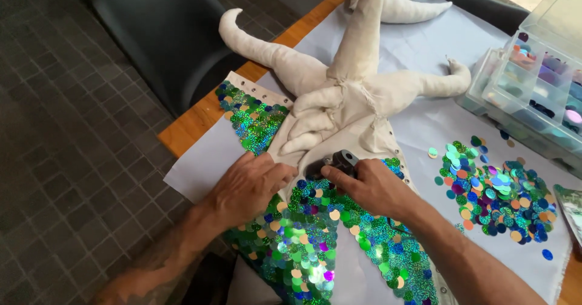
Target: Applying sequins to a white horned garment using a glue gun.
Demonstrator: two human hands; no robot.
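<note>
Head view, looking down on a tabletop (194,120) covered with a pale sheet (424,123).

Right hand (373,187): fingers clenched around a small dark tool (339,161), likely a glue gun, its tip down at the top edge of the sequined fabric (309,232). Left hand (251,187): fingers flat and released, grasping nothing, pressing the fabric down just beside the tool.

The sequined fabric lies at the near edge of the tabletop, under both hands, spreading in green, blue and gold panels. It joins a stuffed cream cloth figure (345,80) with long padded limbs, which lies farther from the person.

Doing this well, as I judge it: keep the left palm firm so the cloth stays taut and flat, keep the tool tip low and steady, work in short touches along the bare cream edge, and keep fingertips clear of the tip.

Around: a loose pile of sequins (497,184) on the sheet to the right, well apart from the hands. A clear compartment box (533,80) of sorted sequins sits beyond it. A dark chair (163,32) stands left of the tabletop.

In the way: the figure's short padded limbs lie right above the work spot, crowding the tool.
</note>
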